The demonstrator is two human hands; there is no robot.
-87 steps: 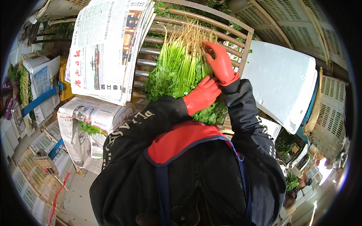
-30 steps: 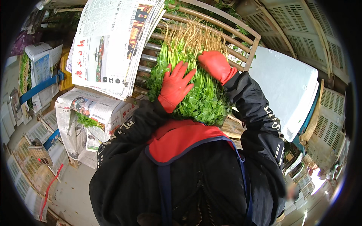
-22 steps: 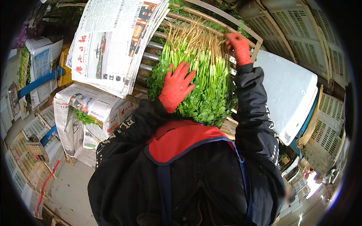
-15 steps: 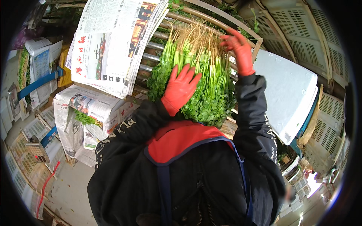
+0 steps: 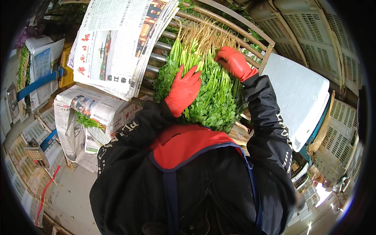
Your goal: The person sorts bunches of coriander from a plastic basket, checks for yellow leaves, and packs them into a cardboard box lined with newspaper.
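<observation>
A wide pile of leafy green herbs (image 5: 213,94) lies in front of me, with pale stems, long brown roots at the far end and leaves toward my body. My left hand (image 5: 183,91), in a red rubber glove, rests flat on the left part of the pile with its fingers spread. On the right, my right hand (image 5: 236,64) wears the same kind of glove. Its fingers are bent and pressed together against the upper stems, just below the roots; the fingertips are partly hidden. Metal bars of a rack (image 5: 250,60) show beneath the herbs.
A thick stack of newspapers (image 5: 113,47) lies left of the herbs. Below it stands a newspaper-lined box (image 5: 92,102) with some greens inside. At right is a white foam lid (image 5: 295,98), beside plastic crates (image 5: 338,129). A blue-strapped bundle (image 5: 41,70) stands far left.
My right hand has come down from above the roots, moving left onto the stems, and its fingers have curled in. My left hand has shifted slightly toward my body.
</observation>
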